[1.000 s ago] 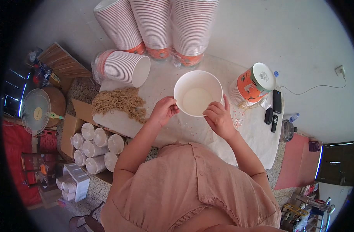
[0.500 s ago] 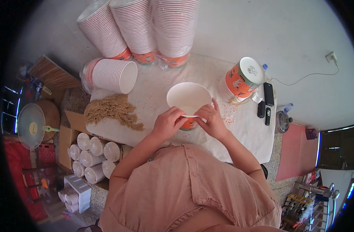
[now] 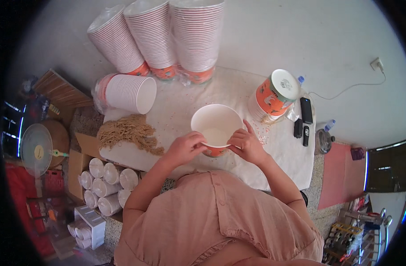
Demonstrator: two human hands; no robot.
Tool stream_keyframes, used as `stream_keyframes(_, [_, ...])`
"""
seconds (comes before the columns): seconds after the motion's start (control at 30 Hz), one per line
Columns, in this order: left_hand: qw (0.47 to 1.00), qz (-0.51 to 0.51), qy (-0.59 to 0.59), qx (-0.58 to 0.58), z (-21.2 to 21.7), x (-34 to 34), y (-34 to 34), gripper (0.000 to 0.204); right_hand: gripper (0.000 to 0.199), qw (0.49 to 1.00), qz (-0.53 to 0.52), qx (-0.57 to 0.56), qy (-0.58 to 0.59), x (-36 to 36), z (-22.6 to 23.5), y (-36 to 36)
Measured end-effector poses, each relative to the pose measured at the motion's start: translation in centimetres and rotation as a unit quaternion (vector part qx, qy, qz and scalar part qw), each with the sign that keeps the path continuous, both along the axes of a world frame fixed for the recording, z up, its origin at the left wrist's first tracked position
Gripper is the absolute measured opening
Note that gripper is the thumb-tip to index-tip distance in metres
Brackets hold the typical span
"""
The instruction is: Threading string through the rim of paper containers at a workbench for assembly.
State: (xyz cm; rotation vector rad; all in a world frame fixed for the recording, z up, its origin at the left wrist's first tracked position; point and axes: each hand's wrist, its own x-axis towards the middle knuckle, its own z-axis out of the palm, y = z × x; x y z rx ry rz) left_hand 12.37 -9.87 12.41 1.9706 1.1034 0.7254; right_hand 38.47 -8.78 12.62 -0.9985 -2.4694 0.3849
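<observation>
I hold a white paper bowl with an orange outside (image 3: 216,126) over the white-covered table (image 3: 181,102). My left hand (image 3: 184,148) grips its near left rim and my right hand (image 3: 246,144) grips its near right rim. The bowl stands upright and looks empty inside. A heap of dry tan noodles (image 3: 129,132) lies on the table to the left of my left hand.
Tall stacks of paper bowls (image 3: 167,37) stand at the back. One stack lies on its side (image 3: 127,92). A stack of lids (image 3: 274,95) stands at the right, with dark remotes (image 3: 304,117) beside it. Rolled cups in a box (image 3: 106,184) and a fan (image 3: 36,148) sit left.
The bowl has come down and nearer to me, from tilted with its opening facing up toward the camera to upright. Both hands stayed on its rim.
</observation>
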Motion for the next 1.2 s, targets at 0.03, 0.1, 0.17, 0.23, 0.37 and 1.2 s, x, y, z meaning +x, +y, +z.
stream_keyframes(0.03, [0.999, -0.018, 0.008, 0.042, -0.5, 0.6, -0.2, 0.018, 0.011, 1.000, 0.006, 0.005, 0.000, -0.6, -0.1, -0.2])
stream_keyframes(0.1, [0.996, -0.026, 0.018, 0.082, -1.2, 2.2, -0.3, 0.019, 0.011, 1.000, 0.021, 0.011, 0.003, -1.6, -0.3, -0.7])
stream_keyframes(0.17, [0.992, -0.036, 0.030, 0.121, -1.4, 2.3, -0.1, 0.020, 0.011, 1.000, 0.011, -0.003, 0.005, -2.2, -0.7, -1.2])
stream_keyframes(0.23, [0.996, -0.028, 0.046, 0.075, -1.6, 1.9, 0.1, 0.024, 0.011, 1.000, 0.002, -0.027, -0.013, -1.7, -0.5, -1.2])
stream_keyframes(0.37, [0.991, 0.003, 0.050, 0.128, -1.8, -1.4, 1.2, 0.032, 0.012, 0.999, -0.027, -0.037, 0.003, 0.4, -0.4, -0.5])
stream_keyframes(1.2, [0.996, 0.019, 0.037, 0.081, -0.1, 0.4, 0.4, 0.032, 0.015, 0.998, -0.007, 0.012, 0.056, -2.1, 0.5, -0.2])
